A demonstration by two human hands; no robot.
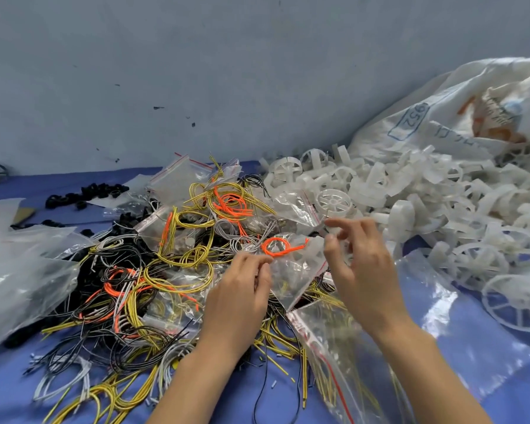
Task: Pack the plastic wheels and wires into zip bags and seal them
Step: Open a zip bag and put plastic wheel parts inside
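Now, left to right, I see tangled wire pile (166, 264), yellow, black, grey, orange, on blue table (502, 390). Left hand (239, 298) pinches left edge of small zip bag (294, 270), held over pile's right side. Orange wire coil (277, 246) at bag's top. Right hand (361, 270) pinches bag's right edge. White plastic wheels (426, 203) heaped beyond; white sack (471, 111) far right.

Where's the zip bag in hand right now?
Head view, centre: the zip bag sits between the left hand and right hand, orange wire coil at its top.
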